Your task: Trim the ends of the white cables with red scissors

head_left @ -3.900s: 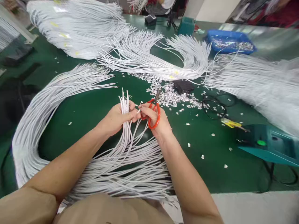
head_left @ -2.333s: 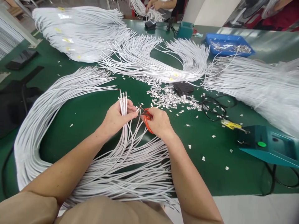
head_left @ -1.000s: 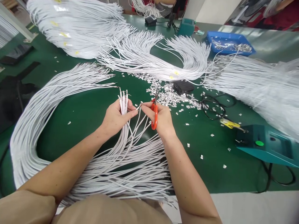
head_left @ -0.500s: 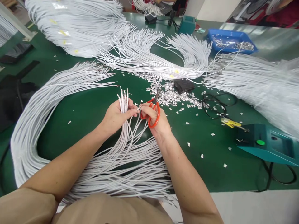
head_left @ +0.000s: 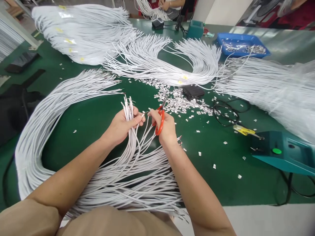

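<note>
A small bunch of white cables (head_left: 131, 139) stands upright in my left hand (head_left: 122, 126), whose thumb and forefinger also pinch the end of a single cable. Close beside it on the right, my right hand (head_left: 165, 128) holds red-handled scissors (head_left: 159, 123), their blades pointing up and away. The right thumb and forefinger are at the tip of that single cable; fine detail there is too small to tell. More white cables (head_left: 128, 190) lie spread under my forearms.
Small silvery pieces (head_left: 177, 100) are scattered beyond my hands, near a black block (head_left: 193, 92). Cable bundles (head_left: 83, 36) lie behind. A blue tray (head_left: 242, 36) is back right; a teal device (head_left: 283, 154) and yellow tool (head_left: 243, 130) are right. A person's hands (head_left: 164, 5) show far back.
My right hand has drawn slightly away from the left, opening a small gap between the fingertips. The scissors have turned with it. The whole view has shifted slightly.
</note>
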`<state>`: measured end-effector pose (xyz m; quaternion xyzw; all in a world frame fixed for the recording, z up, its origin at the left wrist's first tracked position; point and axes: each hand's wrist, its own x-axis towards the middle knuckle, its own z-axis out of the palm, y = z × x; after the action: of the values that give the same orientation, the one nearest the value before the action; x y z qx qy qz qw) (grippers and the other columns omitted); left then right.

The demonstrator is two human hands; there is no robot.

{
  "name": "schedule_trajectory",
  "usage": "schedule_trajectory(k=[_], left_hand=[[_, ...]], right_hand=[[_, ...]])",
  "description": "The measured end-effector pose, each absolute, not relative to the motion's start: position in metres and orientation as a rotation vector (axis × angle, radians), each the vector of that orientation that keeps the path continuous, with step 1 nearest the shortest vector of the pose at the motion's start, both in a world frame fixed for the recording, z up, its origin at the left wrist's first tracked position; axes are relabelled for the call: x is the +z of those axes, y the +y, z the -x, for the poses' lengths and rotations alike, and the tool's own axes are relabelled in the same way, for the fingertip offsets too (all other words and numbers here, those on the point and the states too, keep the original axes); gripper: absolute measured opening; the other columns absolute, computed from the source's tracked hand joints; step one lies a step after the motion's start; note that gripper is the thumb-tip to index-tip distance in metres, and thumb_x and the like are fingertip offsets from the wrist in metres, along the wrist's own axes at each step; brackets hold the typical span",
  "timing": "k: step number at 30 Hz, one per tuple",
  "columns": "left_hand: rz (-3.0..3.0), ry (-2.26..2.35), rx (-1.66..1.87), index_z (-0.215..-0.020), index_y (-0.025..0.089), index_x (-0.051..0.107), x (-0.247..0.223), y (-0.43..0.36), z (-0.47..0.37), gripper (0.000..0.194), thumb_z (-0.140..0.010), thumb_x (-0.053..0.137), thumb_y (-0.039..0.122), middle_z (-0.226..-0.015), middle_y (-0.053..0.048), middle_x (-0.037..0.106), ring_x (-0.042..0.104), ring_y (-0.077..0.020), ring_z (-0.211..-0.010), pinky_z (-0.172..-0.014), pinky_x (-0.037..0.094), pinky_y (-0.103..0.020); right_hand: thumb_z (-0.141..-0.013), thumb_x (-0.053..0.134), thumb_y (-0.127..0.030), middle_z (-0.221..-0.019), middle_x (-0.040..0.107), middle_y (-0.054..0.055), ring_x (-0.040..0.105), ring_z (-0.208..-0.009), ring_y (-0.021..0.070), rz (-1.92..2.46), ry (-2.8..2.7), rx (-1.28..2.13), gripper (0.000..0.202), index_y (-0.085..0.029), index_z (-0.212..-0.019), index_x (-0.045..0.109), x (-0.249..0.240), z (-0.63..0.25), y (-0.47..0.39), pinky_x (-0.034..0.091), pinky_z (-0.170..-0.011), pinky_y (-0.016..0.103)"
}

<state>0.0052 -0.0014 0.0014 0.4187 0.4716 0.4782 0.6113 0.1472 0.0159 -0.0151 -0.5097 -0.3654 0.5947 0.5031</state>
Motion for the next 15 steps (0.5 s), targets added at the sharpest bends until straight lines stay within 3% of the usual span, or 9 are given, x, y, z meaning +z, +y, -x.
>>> schedule_trajectory(k=[6,10,15], left_hand=[[-0.864,1.038,1.107,-0.077,0.018,0.045,-0.0034,0.0017,-0.0006,0.035,-0.071,0.078,0.026,-0.072,0.001,0.061,0.054,-0.0075,-0.061,-0.058,0.038,-0.019],[-0.912,1.050,1.094,-0.082,0.018,0.049,-0.0068,-0.0006,-0.0003,0.033,-0.071,0.079,0.024,-0.072,0.002,0.062,0.058,-0.0097,-0.064,-0.060,0.041,-0.021],[-1.040,1.153,1.089,-0.086,0.018,0.051,-0.0083,-0.0021,0.0005,0.036,-0.067,0.082,0.025,-0.078,0.001,0.066,0.060,-0.0121,-0.069,-0.065,0.044,-0.024]], right_hand=[[-0.072,0.071,-0.039,-0.074,0.064,-0.001,0.054,-0.069,0.0116,1.130,-1.031,1.426,0.024,-0.019,-0.085,0.075,-0.0093,-0.1534,0.0151,0.043,-0.071,0.026],[-0.069,0.075,-0.038,-0.073,0.065,-0.001,0.056,-0.070,0.0126,1.086,-1.030,1.474,0.020,-0.020,-0.076,0.073,-0.0079,-0.1527,0.0140,0.045,-0.073,0.028],[-0.072,0.073,-0.039,-0.062,0.055,-0.002,0.054,-0.069,0.0124,1.058,-0.981,1.544,0.023,-0.019,-0.063,0.067,-0.0086,-0.1554,0.0168,0.043,-0.070,0.027]])
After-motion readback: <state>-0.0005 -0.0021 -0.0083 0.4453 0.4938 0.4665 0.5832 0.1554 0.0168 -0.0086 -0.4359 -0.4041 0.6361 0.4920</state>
